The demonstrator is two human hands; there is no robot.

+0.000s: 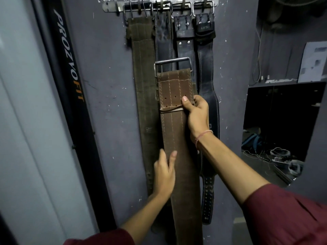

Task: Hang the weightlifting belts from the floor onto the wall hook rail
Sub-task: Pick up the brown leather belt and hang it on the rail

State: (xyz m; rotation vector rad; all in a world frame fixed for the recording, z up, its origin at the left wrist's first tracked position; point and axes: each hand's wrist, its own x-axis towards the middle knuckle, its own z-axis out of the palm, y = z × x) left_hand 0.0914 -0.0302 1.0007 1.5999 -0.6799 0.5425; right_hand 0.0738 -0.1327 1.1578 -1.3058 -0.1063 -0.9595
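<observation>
I hold a brown stitched weightlifting belt upright against the grey wall, its metal buckle on top, well below the hook rail. My right hand grips the belt's right edge near the fold, thumb on the front. My left hand holds the belt's left edge lower down. On the rail hang an olive canvas belt, and three black leather belts.
A black frame post marked PROZVOFIT stands left of the belts. To the right a dark opening shows bags and cables on the floor. A paper sheet leans on a shelf.
</observation>
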